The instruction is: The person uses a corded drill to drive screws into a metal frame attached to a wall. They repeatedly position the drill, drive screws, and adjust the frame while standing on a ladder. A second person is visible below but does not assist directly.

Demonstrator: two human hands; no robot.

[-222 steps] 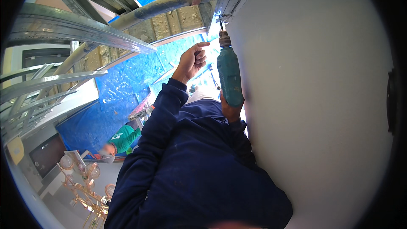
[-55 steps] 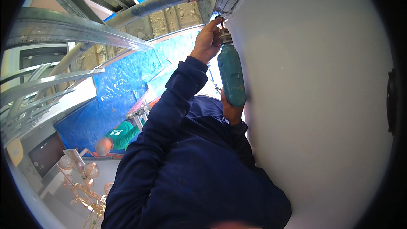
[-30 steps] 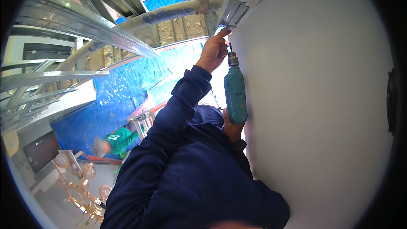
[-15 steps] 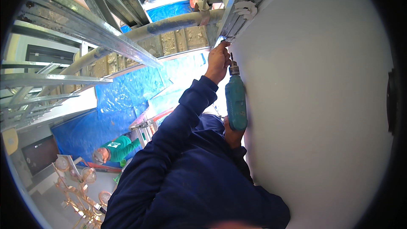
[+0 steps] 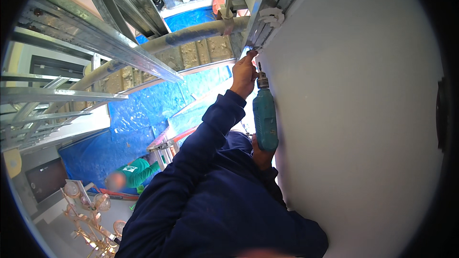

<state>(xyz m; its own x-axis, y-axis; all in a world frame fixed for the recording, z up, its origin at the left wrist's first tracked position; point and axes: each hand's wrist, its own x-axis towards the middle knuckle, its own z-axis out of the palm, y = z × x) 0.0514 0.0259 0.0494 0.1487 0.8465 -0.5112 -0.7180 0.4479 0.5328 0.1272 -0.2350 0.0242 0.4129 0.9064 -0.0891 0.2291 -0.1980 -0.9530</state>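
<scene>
A teal power drill stands nearly upright beside the white wall. My right hand is closed round its lower end, partly hidden by the drill body. The thin drill bit points up, just right of my left hand. That hand reaches up to the lower end of a grey metal channel, its fingers pinched together at the edge. Something small and dark shows at the fingertips, too small to name. Bit and channel are apart.
Metal studs and a curved pipe cross the upper left. Blue sheeting covers the floor far below. A person in green is by a ladder. A chandelier hangs lower left. The white wall fills the right.
The drill has dropped slightly, its bit a little lower beside my left hand. My left hand stays at the channel's end, its fingers shifted slightly. The person below has moved a little.
</scene>
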